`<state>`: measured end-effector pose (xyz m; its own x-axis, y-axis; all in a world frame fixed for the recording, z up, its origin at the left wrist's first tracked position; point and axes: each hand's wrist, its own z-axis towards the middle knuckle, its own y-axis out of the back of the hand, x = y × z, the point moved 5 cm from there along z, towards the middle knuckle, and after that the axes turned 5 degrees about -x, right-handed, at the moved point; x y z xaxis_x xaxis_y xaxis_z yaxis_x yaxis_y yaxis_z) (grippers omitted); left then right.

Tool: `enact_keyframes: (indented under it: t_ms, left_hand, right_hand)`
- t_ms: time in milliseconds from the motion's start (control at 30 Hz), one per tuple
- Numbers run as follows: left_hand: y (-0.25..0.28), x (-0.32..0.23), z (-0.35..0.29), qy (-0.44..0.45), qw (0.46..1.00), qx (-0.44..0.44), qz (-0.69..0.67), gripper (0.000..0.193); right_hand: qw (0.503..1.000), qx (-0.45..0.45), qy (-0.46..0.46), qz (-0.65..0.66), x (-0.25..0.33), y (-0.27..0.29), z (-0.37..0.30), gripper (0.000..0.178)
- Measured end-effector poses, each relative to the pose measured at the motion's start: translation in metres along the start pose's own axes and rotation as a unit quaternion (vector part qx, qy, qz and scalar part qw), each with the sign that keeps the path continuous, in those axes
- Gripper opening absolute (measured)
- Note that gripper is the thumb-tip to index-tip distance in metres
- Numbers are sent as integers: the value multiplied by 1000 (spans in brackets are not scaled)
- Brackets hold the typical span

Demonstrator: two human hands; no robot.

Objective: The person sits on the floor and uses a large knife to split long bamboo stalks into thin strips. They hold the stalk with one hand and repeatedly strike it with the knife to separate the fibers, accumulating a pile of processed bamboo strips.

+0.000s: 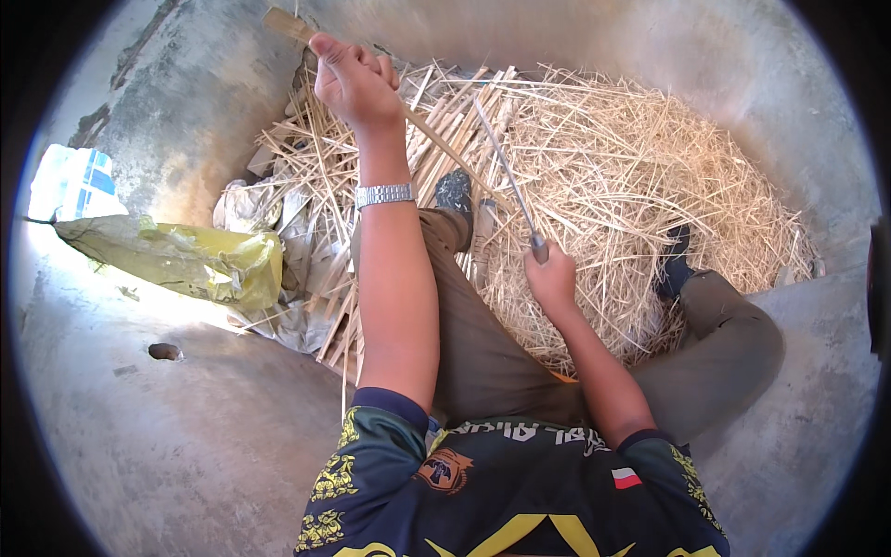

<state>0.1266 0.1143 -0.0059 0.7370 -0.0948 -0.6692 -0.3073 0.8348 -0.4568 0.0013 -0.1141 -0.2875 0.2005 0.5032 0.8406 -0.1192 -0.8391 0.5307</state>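
Note:
Raised toward the far left, my left hand (355, 82) is closed around a long bamboo strip (445, 147). One end of the strip sticks out past my thumb, and the other slants down to the right, toward the knife. My right hand (551, 277) grips the short handle of a long, thin-bladed knife (507, 167), whose blade points away from me and slightly left. The strip's lower end lies close to the blade; whether they touch, I cannot tell. A metal-band watch (385, 194) is on my left wrist.
A heap of pale shavings (603, 167) covers the floor ahead and right, around my feet. Loose bamboo strips (464, 102) lie at the back left. A yellow sack (223, 265) sits at left, with a blue-and-white bag (79, 186) behind it. A concrete wall (640, 32) curves around.

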Motion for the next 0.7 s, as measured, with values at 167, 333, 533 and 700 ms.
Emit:
enact_keyframes:
  t_ms: [167,333,533,700]
  left_hand:
    - [-24,7,-1,115,980,132,-93,61]
    - [-28,2,-5,126,976,152,-94,64]
    - [-25,5,0,125,978,134,-102,66]
    - [-27,6,-5,80,988,120,-63,66]
  right_hand:
    - [999,0,-8,35,-24,-17,0,26]
    - [982,37,-172,-74,-106,-27,5,26]
    - [987,-41,-96,122,-47,-7,21,21]
    - [989,19,-102,103,-79,-40,6,23]
